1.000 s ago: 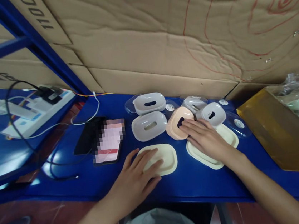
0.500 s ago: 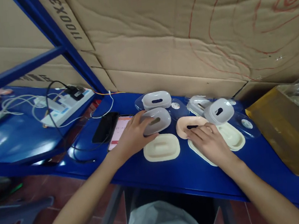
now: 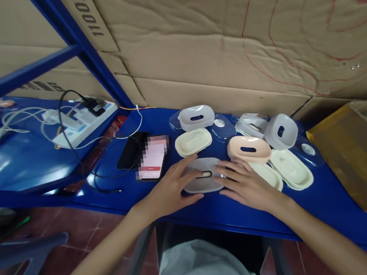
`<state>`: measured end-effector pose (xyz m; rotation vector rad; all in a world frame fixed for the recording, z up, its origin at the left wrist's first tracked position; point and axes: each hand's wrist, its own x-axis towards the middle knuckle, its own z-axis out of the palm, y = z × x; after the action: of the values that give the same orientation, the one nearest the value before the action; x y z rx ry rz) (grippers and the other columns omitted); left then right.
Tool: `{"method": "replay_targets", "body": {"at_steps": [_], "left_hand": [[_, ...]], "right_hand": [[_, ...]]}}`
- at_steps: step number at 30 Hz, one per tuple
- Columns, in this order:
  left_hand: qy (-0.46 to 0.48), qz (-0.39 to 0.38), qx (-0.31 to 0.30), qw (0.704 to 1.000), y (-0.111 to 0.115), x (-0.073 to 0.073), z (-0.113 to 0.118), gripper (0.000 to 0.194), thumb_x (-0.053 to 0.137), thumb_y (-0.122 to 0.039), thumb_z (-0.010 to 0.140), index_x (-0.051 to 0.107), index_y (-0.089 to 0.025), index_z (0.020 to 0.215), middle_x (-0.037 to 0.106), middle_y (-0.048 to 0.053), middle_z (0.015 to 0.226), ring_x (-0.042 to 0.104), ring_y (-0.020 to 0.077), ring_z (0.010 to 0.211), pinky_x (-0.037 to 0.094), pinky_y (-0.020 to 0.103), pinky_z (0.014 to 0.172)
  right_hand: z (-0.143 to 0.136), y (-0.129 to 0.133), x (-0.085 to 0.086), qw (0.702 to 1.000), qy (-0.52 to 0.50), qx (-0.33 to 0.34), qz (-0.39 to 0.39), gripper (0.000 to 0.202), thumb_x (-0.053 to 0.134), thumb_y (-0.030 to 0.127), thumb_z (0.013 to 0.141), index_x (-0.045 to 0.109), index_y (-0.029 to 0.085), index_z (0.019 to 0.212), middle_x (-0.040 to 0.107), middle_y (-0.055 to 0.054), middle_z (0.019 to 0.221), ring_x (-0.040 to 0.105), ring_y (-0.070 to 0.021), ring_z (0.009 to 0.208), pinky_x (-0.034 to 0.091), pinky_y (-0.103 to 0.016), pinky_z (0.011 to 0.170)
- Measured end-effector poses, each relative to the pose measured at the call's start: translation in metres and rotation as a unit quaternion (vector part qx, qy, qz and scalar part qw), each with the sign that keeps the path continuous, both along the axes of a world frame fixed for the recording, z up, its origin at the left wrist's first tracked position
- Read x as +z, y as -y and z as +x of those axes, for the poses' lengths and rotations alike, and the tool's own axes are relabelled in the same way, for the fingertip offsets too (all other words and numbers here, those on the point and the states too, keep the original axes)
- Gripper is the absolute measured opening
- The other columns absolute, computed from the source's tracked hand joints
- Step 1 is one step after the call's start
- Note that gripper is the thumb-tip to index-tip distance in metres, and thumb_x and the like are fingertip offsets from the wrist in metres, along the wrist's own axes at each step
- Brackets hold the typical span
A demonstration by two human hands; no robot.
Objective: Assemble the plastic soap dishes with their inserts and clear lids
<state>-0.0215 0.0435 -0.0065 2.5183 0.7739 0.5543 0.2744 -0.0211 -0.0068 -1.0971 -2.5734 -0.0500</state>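
Note:
Between my hands, near the front of the blue table, sits a light grey oval plastic shell [image 3: 205, 185] with a slot in its middle. Cream colour shows through that slot. My left hand [image 3: 171, 189] grips the shell's left end, thumb in front and fingers behind. My right hand [image 3: 246, 183] has its fingers over the right end. A peach slotted shell [image 3: 249, 147] stands just behind my right hand. One cream oval tray [image 3: 193, 142] lies behind the grey shell. Two more cream trays, one partly hidden by my right hand, lie to the right [image 3: 291, 169].
Other grey slotted shells [image 3: 197, 118] and clear plastic covers [image 3: 222, 127] stand along the back. Two phones [image 3: 151, 159] lie at left, near cables and a power strip [image 3: 84, 124]. A brown carton [image 3: 354, 157] borders the right; cardboard [image 3: 188, 66] walls the back.
The grey shell has come toward me, over where a cream tray lay in front. My right hand has left the peach shell and moved left to the grey one.

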Motion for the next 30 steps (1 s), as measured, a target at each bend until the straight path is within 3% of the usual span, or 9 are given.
{"method": "replay_targets", "body": {"at_steps": [4, 9, 12, 17, 23, 27, 30], "left_hand": [[-0.004, 0.020, 0.000, 1.000, -0.004, -0.004, -0.001, 0.054, 0.081, -0.035, 0.097, 0.061, -0.030, 0.147, 0.034, 0.016, 0.175, 0.048, 0.0380, 0.154, 0.048, 0.061, 0.121], [-0.012, 0.024, -0.001, 1.000, -0.007, -0.001, 0.002, 0.045, 0.073, -0.045, 0.103, 0.064, -0.025, 0.142, 0.033, 0.018, 0.176, 0.051, 0.0394, 0.151, 0.050, 0.061, 0.119], [-0.035, 0.024, -0.005, 0.999, -0.006, -0.001, 0.004, 0.050, 0.072, -0.047, 0.102, 0.060, -0.026, 0.146, 0.031, 0.019, 0.176, 0.047, 0.0399, 0.154, 0.049, 0.061, 0.120], [-0.058, 0.061, -0.002, 0.996, 0.001, -0.005, 0.006, 0.054, 0.077, -0.039, 0.100, 0.058, -0.026, 0.150, 0.027, 0.019, 0.178, 0.035, 0.0407, 0.162, 0.042, 0.063, 0.126], [-0.079, 0.090, -0.024, 0.992, 0.001, -0.008, 0.007, 0.068, 0.069, -0.033, 0.106, 0.041, -0.035, 0.167, 0.018, 0.018, 0.181, 0.028, 0.0414, 0.165, 0.042, 0.066, 0.125], [-0.072, 0.086, -0.027, 0.993, -0.001, -0.002, 0.007, 0.066, 0.069, -0.035, 0.106, 0.042, -0.038, 0.166, 0.022, 0.016, 0.181, 0.029, 0.0403, 0.165, 0.039, 0.068, 0.126], [-0.070, 0.073, -0.038, 0.994, -0.007, 0.006, 0.012, 0.061, 0.074, -0.033, 0.101, 0.054, -0.037, 0.158, 0.036, 0.015, 0.175, 0.039, 0.0407, 0.161, 0.040, 0.067, 0.125]], "right_hand": [[0.001, -0.003, -0.006, 1.000, 0.009, -0.010, 0.011, 0.031, 0.056, 0.026, 0.111, 0.069, 0.023, 0.139, 0.066, -0.007, 0.154, 0.055, -0.0268, 0.150, 0.043, -0.053, 0.124], [0.003, -0.005, 0.000, 1.000, 0.003, -0.014, 0.019, 0.033, 0.054, 0.022, 0.111, 0.068, 0.021, 0.141, 0.066, -0.009, 0.154, 0.056, -0.0268, 0.149, 0.044, -0.052, 0.123], [0.005, -0.006, 0.003, 1.000, -0.002, -0.014, 0.011, 0.034, 0.053, 0.020, 0.110, 0.068, 0.019, 0.141, 0.068, -0.010, 0.151, 0.059, -0.0265, 0.146, 0.047, -0.052, 0.120], [0.007, -0.006, -0.001, 1.000, 0.005, -0.001, 0.002, 0.034, 0.059, 0.032, 0.110, 0.069, 0.021, 0.140, 0.067, -0.010, 0.152, 0.059, -0.0294, 0.144, 0.048, -0.054, 0.120], [0.006, -0.002, -0.008, 0.999, 0.035, -0.001, 0.028, 0.038, 0.064, 0.020, 0.105, 0.069, 0.023, 0.143, 0.070, -0.011, 0.149, 0.063, -0.0275, 0.141, 0.051, -0.052, 0.119], [0.012, -0.008, 0.004, 0.999, 0.016, -0.012, 0.027, 0.037, 0.059, 0.033, 0.109, 0.068, 0.024, 0.144, 0.070, -0.010, 0.149, 0.062, -0.0273, 0.142, 0.051, -0.053, 0.119], [0.018, -0.042, 0.022, 0.993, 0.009, -0.108, 0.043, 0.038, 0.050, 0.035, 0.112, 0.067, 0.024, 0.145, 0.072, -0.010, 0.145, 0.065, -0.0292, 0.138, 0.051, -0.053, 0.115]]}}
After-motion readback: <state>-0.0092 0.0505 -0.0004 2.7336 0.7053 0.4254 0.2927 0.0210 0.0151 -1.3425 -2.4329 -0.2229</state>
